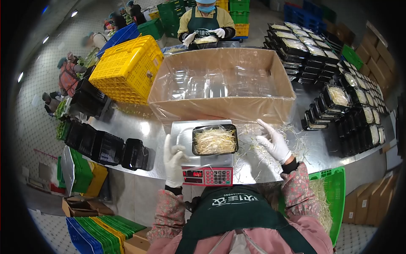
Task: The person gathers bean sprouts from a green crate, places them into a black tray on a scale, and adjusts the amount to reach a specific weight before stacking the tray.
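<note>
A black tray heaped with bean sprouts sits on the metal plate of a red-framed digital scale. My left hand, in a white glove, is at the scale's left edge, one finger pointing up and the others partly bent, with nothing in it. To the right of the tray, my gloved right hand hovers above the steel table, fingers apart and holding nothing. Loose sprouts lie scattered around that hand.
Ahead stands a large cardboard box of clear plastic lids. Black trays line the left, near a yellow crate. Packed trays are stacked at right. A green crate of sprouts is beside me. Across the table, a co-worker handles a tray.
</note>
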Motion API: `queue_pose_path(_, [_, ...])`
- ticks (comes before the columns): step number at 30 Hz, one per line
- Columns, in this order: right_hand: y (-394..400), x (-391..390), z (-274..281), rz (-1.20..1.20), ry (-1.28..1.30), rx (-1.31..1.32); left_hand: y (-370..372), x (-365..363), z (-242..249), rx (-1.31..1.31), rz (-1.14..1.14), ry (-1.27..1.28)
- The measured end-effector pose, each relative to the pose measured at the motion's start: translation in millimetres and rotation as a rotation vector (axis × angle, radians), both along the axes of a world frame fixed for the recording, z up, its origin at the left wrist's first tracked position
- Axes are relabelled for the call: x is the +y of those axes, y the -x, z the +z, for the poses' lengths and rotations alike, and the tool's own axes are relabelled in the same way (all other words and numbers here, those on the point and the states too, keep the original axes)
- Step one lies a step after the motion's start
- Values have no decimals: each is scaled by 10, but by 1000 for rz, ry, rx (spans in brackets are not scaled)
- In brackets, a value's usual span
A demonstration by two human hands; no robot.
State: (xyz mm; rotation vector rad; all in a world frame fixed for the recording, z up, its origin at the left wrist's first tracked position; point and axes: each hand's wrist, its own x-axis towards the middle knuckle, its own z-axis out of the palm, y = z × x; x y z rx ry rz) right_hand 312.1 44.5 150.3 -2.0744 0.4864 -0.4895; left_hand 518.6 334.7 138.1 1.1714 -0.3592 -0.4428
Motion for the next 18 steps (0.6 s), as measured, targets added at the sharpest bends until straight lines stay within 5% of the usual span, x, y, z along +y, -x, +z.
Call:
queue_pose_path(2, [-187,365,28,89,-226,-198,152,-118,-37,-22,-87,-74])
queue_pose_path(7, [-574,430,-685,-10,213,-42,35,-327,-433,-196,-47,-336])
queue_pose_path(9, [-810,301,-761,-64,385,-37,-305,-541,-743,-549,178,-374])
queue_pose_path(13, [-1255,70,-646,3,521,477,-725,-762,-809,-1090,394,-731])
queue_pose_path(14, [-1270,55,-676,-14,456,442,-723,-766,-811,-836,260,-862])
queue_pose_path(17, [-1281,3,-940,-52,131,280,-971,-721,-1237,-279,-11,-512])
queue_pose_path(18, [-1334,-79,-1281,-57,-63,188,-953,-696,-1221,-421,-12,-440])
